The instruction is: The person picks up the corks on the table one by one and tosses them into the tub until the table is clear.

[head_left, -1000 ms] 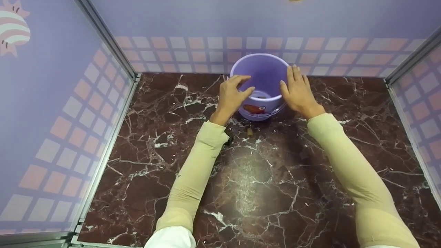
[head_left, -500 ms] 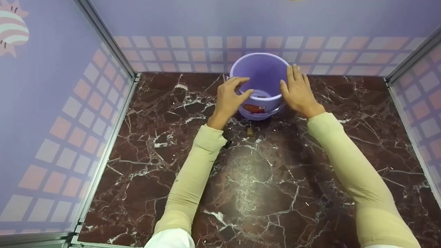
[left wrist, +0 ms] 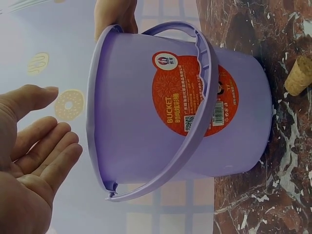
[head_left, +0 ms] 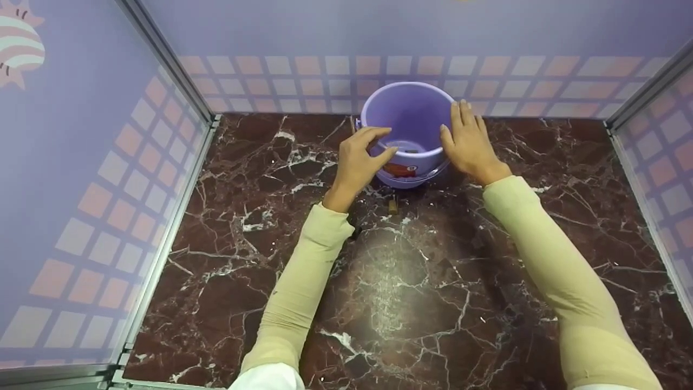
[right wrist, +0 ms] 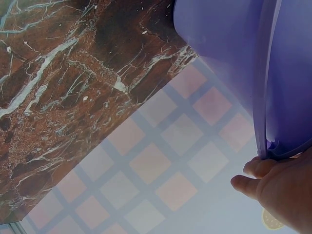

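A lilac plastic bucket [head_left: 411, 162] stands upright against the back wall, its handle [left wrist: 195, 126] hanging down at the front below the rim. A red label [left wrist: 185, 92] reading "BUCKET" is on its near side. My left hand [head_left: 358, 162] hovers at the bucket's near left rim, thumb and fingers apart with nothing between them. The left wrist view shows that palm beside the bucket's mouth. My right hand [head_left: 470, 141] rests on the right rim with its fingers extended. Inside, a small brown piece [head_left: 412, 151] lies on the bottom.
A cork [left wrist: 298, 75] stands on the dark marbled tabletop [head_left: 411, 303] just in front of the bucket. Lilac walls [head_left: 303, 32] with a checked band enclose the back and both sides. A metal corner rail [head_left: 168, 59] runs up at the left.
My left hand has drawn back a little from the bucket, left and toward me, its thumb and fingers still apart. The right hand and the bucket have stayed in place.
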`<action>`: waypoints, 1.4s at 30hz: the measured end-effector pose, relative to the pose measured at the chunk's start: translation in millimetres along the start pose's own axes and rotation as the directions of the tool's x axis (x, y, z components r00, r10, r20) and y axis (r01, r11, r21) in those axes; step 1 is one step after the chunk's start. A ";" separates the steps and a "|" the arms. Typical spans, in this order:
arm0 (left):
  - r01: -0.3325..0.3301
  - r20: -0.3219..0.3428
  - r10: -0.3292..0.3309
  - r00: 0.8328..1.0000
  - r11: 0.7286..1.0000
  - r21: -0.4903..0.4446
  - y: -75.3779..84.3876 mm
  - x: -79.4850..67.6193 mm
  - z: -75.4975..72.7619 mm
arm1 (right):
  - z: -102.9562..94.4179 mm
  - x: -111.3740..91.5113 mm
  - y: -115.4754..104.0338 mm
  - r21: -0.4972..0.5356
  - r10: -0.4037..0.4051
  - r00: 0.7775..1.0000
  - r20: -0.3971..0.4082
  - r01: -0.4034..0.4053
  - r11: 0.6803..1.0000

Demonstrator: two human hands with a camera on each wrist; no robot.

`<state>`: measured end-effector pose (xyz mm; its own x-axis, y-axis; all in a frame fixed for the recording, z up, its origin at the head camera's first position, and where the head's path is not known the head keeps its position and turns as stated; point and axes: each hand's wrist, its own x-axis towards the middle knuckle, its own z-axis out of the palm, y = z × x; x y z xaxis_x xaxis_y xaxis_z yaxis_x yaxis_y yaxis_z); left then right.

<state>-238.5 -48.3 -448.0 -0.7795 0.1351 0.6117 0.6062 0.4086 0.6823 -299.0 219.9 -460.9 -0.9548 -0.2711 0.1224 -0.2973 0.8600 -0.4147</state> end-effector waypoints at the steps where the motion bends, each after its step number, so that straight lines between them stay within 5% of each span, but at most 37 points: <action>1: -0.007 -0.003 0.007 1.000 1.000 -0.003 -0.1 -1.2 -0.2 | -0.2 -0.1 -0.3 0.001 0.001 1.000 0.001 -0.001 1.000; 24: 0.046 -0.019 -0.047 0.999 0.996 -0.073 -5.8 -33.9 -3.2 | 0.9 -0.7 1.3 0.006 -0.011 1.000 -0.017 0.011 1.000; 42: 0.076 0.016 -0.076 0.997 0.997 -0.021 -12.6 -48.3 -0.1 | -0.3 -1.0 -0.4 0.013 -0.011 1.000 -0.016 0.011 1.000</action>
<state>-208.4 -60.1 -486.0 -0.8257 0.1178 0.5517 0.5481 0.3990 0.7351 -297.9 219.9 -460.5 -0.9514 -0.2736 0.1413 -0.3080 0.8511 -0.4252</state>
